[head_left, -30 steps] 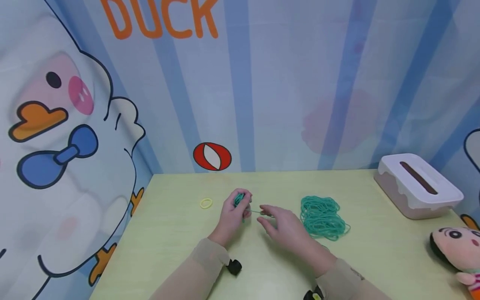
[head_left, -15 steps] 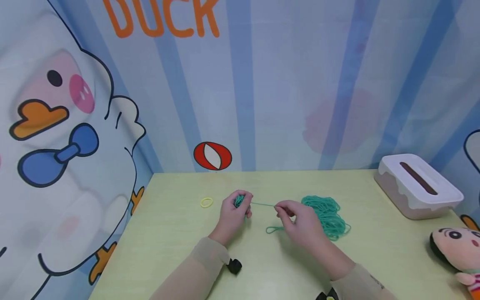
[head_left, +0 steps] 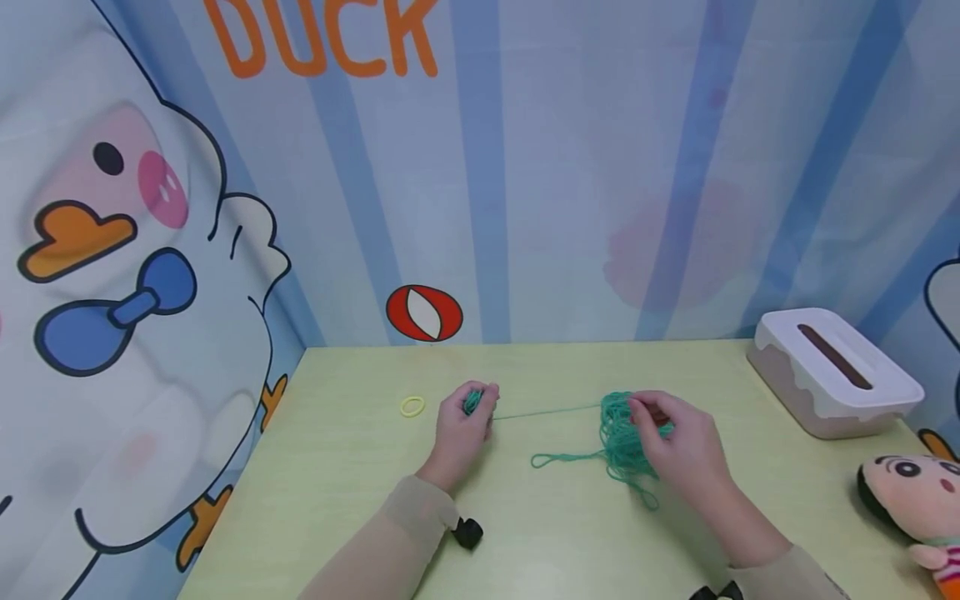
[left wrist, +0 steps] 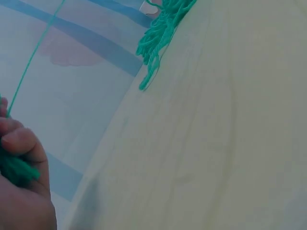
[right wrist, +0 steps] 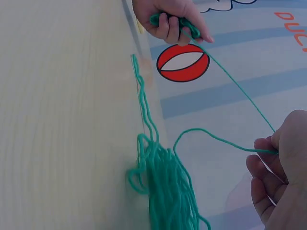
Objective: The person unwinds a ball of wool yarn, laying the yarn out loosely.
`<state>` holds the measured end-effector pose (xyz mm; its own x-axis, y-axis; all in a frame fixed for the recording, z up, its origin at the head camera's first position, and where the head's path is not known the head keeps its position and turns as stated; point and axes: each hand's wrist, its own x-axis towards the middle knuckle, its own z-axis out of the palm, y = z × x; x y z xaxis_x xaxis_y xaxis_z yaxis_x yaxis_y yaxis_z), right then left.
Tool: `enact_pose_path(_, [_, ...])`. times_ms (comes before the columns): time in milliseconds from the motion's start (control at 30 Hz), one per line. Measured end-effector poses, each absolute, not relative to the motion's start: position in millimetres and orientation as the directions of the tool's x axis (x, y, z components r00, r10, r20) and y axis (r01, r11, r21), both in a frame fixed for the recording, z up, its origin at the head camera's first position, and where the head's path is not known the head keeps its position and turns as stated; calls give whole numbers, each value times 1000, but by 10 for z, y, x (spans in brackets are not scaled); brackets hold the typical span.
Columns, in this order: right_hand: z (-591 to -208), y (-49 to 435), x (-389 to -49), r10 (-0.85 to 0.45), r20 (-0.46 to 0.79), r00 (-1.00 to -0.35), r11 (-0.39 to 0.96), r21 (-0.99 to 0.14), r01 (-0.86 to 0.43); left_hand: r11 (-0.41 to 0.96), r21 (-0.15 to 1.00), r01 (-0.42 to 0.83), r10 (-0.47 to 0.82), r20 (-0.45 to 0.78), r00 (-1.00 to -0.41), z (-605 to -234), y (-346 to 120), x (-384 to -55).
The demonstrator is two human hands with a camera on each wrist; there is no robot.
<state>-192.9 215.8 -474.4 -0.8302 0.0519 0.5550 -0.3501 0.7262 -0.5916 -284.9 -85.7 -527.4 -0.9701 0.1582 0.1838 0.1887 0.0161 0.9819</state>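
My left hand (head_left: 459, 432) grips a small wound bundle of green yarn (head_left: 472, 402), its fingers curled round it. From that bundle a taut strand (head_left: 547, 412) runs across to my right hand (head_left: 688, 446), where thumb and fingertips pinch it. In the right wrist view the strand (right wrist: 235, 84) meets the pinch, and a slack length (right wrist: 211, 133) drops from there to the loose yarn pile (right wrist: 165, 191). That pile lies on the table beneath and left of my right hand, which partly covers it in the head view. A loop (head_left: 551, 459) sticks out to its left.
A thin yellow ring (head_left: 412, 407) lies left of my left hand. A tissue box (head_left: 840, 375) with a white lid stands at the back right, and a plush doll (head_left: 911, 500) sits at the right edge. A printed curtain (head_left: 555, 167) backs the table (head_left: 360, 500).
My right hand has moved right, away from the left hand, over the yarn pile. The strand between the hands has grown longer. My left hand has barely shifted.
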Motion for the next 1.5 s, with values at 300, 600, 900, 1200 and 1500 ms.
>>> enact_pose_path(300, [-4813, 2626, -1877, 92, 395, -914, 786, -592, -177, 27, 981, 191, 112, 187, -976, -5302, -861, -2870])
enact_pose_path(600, [-4855, 2907, -1933, 56, 193, -980, 854, -518, -53, 44, 988, 146, 80, 142, -987, -5290, -859, -2870])
enact_pose_path(900, [-4878, 2615, -1956, 70, 246, -967, 855, -514, -69, 82, 985, 150, 148, 137, -979, -5292, -864, -2857])
enact_pose_path(1200, [-4913, 1683, -2064, -128, 472, -872, 724, -557, -407, 62, 981, 182, 228, 164, -960, -5263, -848, -2835])
enact_pose_path(1500, [-4992, 1153, -2257, -206, 230, -951, 641, -702, -309, 35, 976, 213, 263, 197, -945, -5274, -834, -2833])
